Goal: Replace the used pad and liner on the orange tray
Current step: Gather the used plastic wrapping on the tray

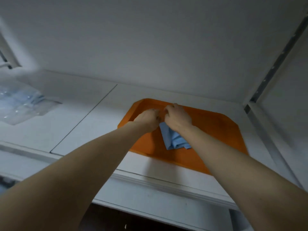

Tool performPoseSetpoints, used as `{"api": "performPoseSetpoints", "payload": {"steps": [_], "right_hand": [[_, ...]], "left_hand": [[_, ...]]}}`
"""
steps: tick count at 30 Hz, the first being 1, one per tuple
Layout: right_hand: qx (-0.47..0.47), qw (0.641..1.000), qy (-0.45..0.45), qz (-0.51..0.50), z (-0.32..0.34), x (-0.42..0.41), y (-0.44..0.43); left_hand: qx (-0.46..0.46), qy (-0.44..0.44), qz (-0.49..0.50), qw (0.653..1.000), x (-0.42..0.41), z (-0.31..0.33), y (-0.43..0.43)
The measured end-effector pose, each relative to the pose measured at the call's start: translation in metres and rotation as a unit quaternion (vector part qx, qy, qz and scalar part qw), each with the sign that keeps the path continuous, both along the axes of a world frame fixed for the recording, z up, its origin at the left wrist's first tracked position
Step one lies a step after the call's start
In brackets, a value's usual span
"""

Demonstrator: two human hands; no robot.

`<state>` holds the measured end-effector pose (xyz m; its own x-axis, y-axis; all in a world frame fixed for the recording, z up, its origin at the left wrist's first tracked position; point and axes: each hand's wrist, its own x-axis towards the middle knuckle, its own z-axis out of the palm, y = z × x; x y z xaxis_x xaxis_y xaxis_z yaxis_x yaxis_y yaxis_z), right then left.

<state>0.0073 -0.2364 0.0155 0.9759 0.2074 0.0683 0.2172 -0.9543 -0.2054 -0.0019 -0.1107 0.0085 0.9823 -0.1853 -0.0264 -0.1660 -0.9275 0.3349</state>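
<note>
An orange tray point(216, 129) lies on a white counter against the wall. On it rests a folded light-blue pad or liner point(175, 140), partly covered by my right wrist. My left hand point(147, 120) and my right hand point(177, 118) are close together over the tray's left half, fingers curled downward at the blue sheet's far edge. The fingertips are hidden, so the exact grip is unclear.
The white counter point(80, 124) has a thin seam running diagonally left of the tray. A clear plastic pack of blue items point(21, 104) lies at the far left. A white wall stands behind, with a grey metal rail point(273, 64) at the right corner.
</note>
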Motion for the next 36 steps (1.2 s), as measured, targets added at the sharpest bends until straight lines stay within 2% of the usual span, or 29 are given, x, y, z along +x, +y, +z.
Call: {"api": "performPoseSetpoints", "payload": {"steps": [6, 16, 22, 26, 32, 36], "right_hand": [[-0.002, 0.995, -0.008, 0.101, 0.018, 0.009, 0.086], [0.026, 0.985, 0.045, 0.165, 0.013, 0.021, 0.25], [0.048, 0.978, 0.081, 0.185, 0.009, 0.024, 0.335], [0.073, 0.974, 0.109, 0.185, 0.005, 0.025, 0.381], [0.091, 0.971, 0.131, 0.176, -0.005, 0.03, 0.421], [0.1, 0.972, 0.138, 0.163, -0.009, 0.034, 0.428]], "left_hand": [[0.0, -0.039, 0.108, 0.993, -0.004, 0.015, 0.071], [0.036, -0.067, 0.261, 0.962, -0.015, 0.017, 0.253], [0.023, -0.088, 0.341, 0.936, -0.02, 0.008, 0.345], [0.013, -0.078, 0.363, 0.929, -0.024, -0.005, 0.391], [0.044, -0.023, 0.356, 0.933, -0.02, -0.026, 0.435], [0.057, 0.046, 0.321, 0.944, -0.017, -0.037, 0.45]]}}
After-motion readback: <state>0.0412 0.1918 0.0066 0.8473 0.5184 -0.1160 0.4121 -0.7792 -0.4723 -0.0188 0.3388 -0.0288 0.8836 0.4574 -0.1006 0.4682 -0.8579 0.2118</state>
